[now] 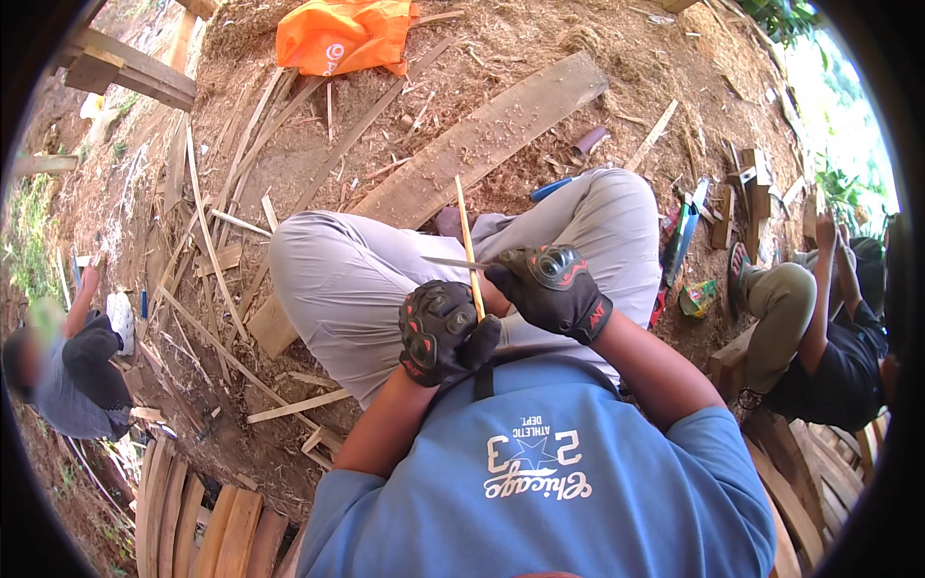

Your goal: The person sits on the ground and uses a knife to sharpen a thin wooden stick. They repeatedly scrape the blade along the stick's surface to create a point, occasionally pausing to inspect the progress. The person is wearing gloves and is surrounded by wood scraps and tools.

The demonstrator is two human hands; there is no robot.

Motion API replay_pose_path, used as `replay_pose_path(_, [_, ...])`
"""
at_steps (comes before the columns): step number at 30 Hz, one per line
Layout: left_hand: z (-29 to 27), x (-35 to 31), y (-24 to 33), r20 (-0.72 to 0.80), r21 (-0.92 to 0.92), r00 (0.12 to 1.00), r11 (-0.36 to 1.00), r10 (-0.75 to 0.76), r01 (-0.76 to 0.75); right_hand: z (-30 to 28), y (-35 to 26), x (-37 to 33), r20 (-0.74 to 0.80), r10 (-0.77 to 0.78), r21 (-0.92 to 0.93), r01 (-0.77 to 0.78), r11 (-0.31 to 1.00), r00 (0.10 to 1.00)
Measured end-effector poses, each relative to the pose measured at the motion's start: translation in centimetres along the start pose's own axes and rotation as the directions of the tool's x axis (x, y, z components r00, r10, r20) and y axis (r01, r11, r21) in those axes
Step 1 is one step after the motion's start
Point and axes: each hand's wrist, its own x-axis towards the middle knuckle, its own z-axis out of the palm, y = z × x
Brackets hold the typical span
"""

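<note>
Gloved left hand (438,329) clamped the upright bamboo strip (467,241); right hand (551,287) gripped a knife (451,261) lying crosswise against it.

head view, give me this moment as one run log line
left hand: gloved, grips thin bamboo stick upright | right hand: gloved, holds knife blade against stick | seated over dirt, wood plank ahead

Ground under me: bare brown earth (289,173) strewn with sawdust and shavings. On it, ahead of my knees, a long flat plank (482,140); beyond it, a crumpled orange bag (342,34). To my left, thin split slats (207,231) scattered crosswise. Behind my left side, curved wooden staves (193,515) laid side by side. To my right, a blue-handled tool (554,186).
</note>
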Motion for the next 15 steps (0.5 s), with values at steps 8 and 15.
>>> replay_pose_path(8, [0.7, -1.6, -1.5, -0.049, 0.022, 0.996, 0.997, 0.069, -0.068, 0.1, 0.5, 0.6, -0.051, -0.118, 0.044, 0.121, 0.992, 0.992])
replay_pose_path(15, [0.1, -0.7, -1.0, -0.005, -0.050, 0.999, 0.998, 0.033, -0.033, -0.6, -0.6, 0.9, 0.079, -0.042, 0.006, 0.042, 0.999, 0.996])
